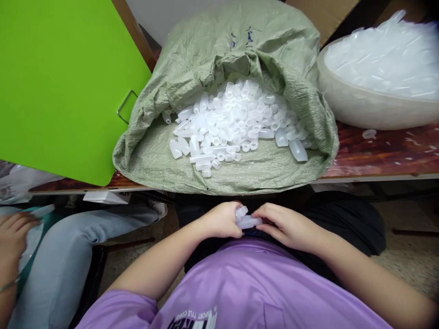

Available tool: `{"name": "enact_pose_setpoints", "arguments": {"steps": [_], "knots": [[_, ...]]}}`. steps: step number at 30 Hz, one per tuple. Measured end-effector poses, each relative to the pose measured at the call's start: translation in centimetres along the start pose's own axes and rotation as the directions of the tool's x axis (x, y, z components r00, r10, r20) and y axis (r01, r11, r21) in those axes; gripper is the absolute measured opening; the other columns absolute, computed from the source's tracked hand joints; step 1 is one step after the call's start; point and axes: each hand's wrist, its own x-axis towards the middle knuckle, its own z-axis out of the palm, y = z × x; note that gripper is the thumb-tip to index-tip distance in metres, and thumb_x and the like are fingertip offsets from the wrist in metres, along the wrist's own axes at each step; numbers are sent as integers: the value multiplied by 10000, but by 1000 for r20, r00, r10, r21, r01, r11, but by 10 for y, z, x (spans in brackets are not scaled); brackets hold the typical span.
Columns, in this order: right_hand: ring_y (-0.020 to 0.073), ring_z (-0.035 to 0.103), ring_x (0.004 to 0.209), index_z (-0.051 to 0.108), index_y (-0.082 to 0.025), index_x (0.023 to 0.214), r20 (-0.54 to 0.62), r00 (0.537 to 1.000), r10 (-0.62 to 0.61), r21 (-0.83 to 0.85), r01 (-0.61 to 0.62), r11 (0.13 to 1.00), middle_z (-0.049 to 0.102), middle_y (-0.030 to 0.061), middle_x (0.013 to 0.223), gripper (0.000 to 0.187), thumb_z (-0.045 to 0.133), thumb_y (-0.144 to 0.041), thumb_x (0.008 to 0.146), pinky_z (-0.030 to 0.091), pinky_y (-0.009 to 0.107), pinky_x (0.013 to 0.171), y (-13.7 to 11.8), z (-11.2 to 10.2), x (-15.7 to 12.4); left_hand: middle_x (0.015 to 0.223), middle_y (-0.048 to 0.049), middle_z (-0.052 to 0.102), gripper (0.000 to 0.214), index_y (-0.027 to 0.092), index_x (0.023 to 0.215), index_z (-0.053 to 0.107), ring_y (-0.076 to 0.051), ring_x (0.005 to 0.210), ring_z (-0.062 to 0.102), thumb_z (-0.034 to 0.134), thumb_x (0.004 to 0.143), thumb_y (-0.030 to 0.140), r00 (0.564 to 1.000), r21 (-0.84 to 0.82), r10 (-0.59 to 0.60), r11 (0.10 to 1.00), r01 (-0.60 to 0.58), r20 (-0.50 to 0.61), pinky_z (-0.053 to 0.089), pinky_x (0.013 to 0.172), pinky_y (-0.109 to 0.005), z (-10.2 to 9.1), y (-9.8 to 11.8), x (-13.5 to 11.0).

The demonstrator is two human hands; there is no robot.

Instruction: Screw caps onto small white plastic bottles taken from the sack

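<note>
Close to my lap, my left hand (227, 221) is closed around a few translucent white plastic pieces (247, 222) that look like small tubes or nozzles. The fingertips of my right hand (279, 223) pinch the right end of one of these pieces. Just beyond both hands lies a green woven sack (240, 178), its mouth open toward me. A heap of similar loose plastic pieces (233, 119) fills the opening, some short rings and some longer tapered tubes. Part of what my left hand holds is hidden by its fingers.
A translucent bowl (370, 107) piled with clear plastic pieces stands right of the sack on the red-brown table (387, 155). A bright green board (61, 87) is at the left. Beside me sits another person, whose hand (13, 237) is near a teal container.
</note>
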Motion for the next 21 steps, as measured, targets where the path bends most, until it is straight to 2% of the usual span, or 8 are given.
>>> {"name": "enact_pose_setpoints", "arguments": {"steps": [3,6,9,11,16,21], "knots": [[155,559,709,592,-207,971,-12,998,56,7,-56,998,613,44,830,160,511,-274,850,446,270,632,0,8,1,915,-11,639,513,194,1002,573,-177,768,600,662,497,173,1000,4,-17,1000,17,-11,459,639,-235,4,-6,1],[141,533,654,581,-204,940,-45,982,185,154,-176,972,597,23,781,154,524,-296,831,425,259,598,4,26,4,900,-18,642,485,195,997,572,-181,764,600,642,518,186,998,29,-39,999,41,-58,457,636,-242,14,-14,3],[130,509,633,572,-206,876,14,924,382,430,-350,832,574,-8,721,154,553,-337,797,410,254,600,13,48,7,874,-22,643,448,201,982,570,-182,747,599,625,537,190,997,74,-51,996,55,-53,449,617,-243,29,-24,5],[123,498,628,562,-196,821,82,879,470,542,-435,719,560,-18,693,163,579,-349,766,403,251,601,19,61,8,874,-25,641,440,203,976,562,-182,748,600,625,540,191,997,89,-69,993,71,-29,444,607,-239,39,-32,6],[87,429,512,528,-179,731,182,811,556,611,-536,582,492,-49,567,194,604,-358,728,352,219,503,27,78,12,928,-55,627,443,187,996,540,-208,816,600,628,562,207,999,185,-46,982,49,-23,454,649,-261,59,-48,11],[53,290,376,504,-177,675,301,738,604,625,-631,460,439,-69,474,275,569,-439,728,225,196,371,31,84,14,935,-83,630,476,172,1001,541,-249,837,609,661,541,200,998,285,-59,957,47,34,469,683,-299,64,-51,15]]}}
